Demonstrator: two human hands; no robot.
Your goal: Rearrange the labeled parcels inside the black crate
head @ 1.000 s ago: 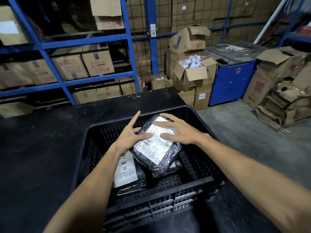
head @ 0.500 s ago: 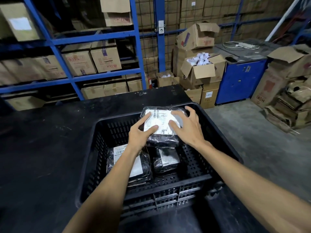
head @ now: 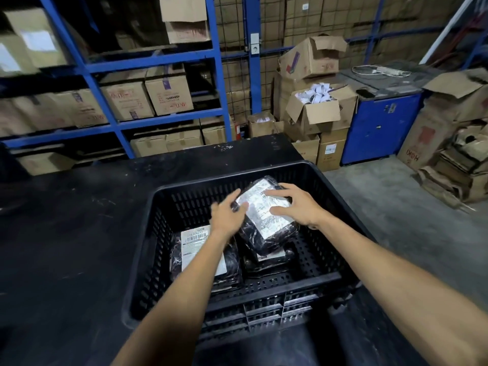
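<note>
A black slatted crate stands on a black table. Inside it, both hands hold a black-wrapped parcel with a white label, tilted up against the crate's far right part. My left hand grips its left edge and my right hand lies over its right side. Under my left forearm a second labeled parcel lies flat at the left. Beneath the held parcel a third parcel is partly hidden.
The black table stretches left and behind the crate. Blue shelving with cardboard boxes runs along the back. Open cartons, a blue cabinet and flattened cardboard stand on the concrete floor at the right.
The held parcel has turned from lying squarely at the crate's back to a tilted, diagonal pose, a little lower and to the right. Both hands stayed on it.
</note>
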